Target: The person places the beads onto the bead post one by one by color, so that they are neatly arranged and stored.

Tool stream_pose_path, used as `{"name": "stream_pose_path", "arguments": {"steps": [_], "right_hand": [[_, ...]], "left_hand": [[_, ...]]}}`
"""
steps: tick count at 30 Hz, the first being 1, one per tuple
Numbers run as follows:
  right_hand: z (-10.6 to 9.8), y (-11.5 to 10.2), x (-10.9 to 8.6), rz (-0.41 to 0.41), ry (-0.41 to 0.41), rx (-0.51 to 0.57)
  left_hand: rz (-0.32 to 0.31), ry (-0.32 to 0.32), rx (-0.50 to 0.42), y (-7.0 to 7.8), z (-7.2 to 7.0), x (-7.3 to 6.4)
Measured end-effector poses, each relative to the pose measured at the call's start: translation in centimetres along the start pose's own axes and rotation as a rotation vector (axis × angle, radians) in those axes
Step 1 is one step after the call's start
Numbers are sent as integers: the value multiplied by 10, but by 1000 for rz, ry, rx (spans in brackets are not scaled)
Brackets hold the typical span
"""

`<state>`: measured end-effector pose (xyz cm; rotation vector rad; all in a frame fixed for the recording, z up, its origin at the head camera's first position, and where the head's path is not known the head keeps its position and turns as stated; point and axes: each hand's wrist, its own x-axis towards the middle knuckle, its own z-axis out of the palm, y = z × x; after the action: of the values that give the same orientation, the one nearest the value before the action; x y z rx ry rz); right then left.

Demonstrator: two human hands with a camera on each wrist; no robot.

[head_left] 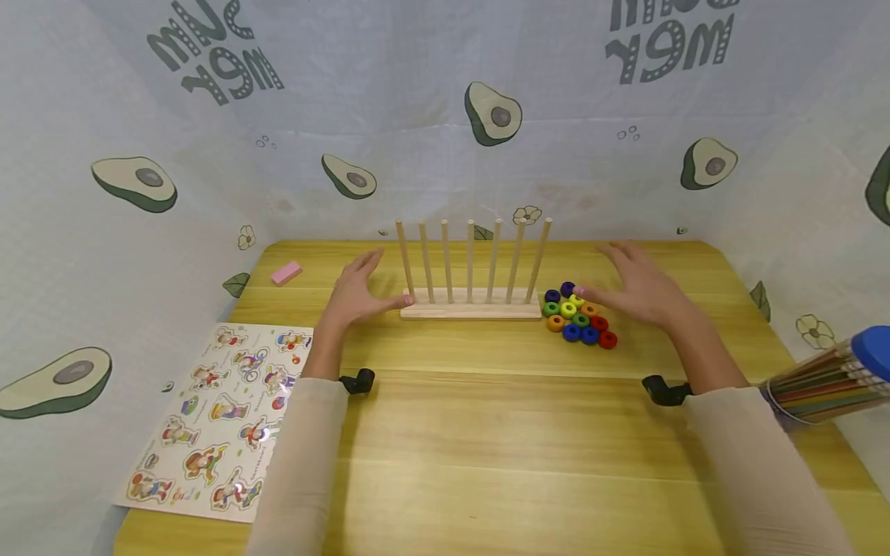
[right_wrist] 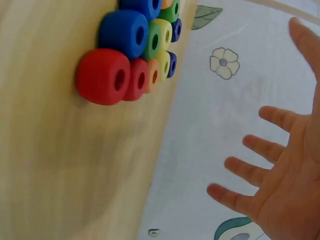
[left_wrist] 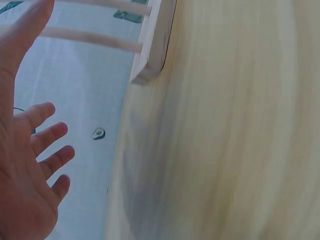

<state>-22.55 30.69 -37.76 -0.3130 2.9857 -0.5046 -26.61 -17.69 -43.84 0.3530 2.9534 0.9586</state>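
A pale wooden peg rack [head_left: 470, 311] with several upright dowels stands toward the back of the table. Just left of it is my left hand [head_left: 356, 293], fingers spread, thumb tip right at the rack's left end in the head view. The left wrist view shows that hand [left_wrist: 25, 165] with nothing in its fingers, beside the rack's end [left_wrist: 150, 60]. To the right of the rack sits a cluster of colored beads [head_left: 580, 319] in red, blue, green, yellow, orange and purple. My right hand [head_left: 640, 289] hovers beside them, fingers spread and holding nothing; the red bead [right_wrist: 102, 77] is nearest in the right wrist view.
A picture puzzle board [head_left: 215, 417] lies at the left of the wooden table [head_left: 487, 448]. Behind it is a small pink block [head_left: 286, 272]. At the right edge stands a blue-lidded container of colored sticks [head_left: 827, 378]. An avocado-print cloth [head_left: 417, 116] hangs behind the table.
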Motion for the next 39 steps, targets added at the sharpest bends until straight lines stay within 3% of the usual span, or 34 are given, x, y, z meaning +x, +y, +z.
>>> {"name": "stream_pose_path", "arguments": {"steps": [4,12,24,39], "right_hand": [[7,4,-13,16,-16,63],[25,14,-39,4,-25,189],[53,27,-61,74,38,332],[64,35,-63,179,18,372]], "left_hand": [[-1,8,-141,2,10,-4],[-19,-17,-259,-1,30,-10],[-35,-52,-289,-7,42,-15],[-49,-70,-256,-6,46,-6]]}}
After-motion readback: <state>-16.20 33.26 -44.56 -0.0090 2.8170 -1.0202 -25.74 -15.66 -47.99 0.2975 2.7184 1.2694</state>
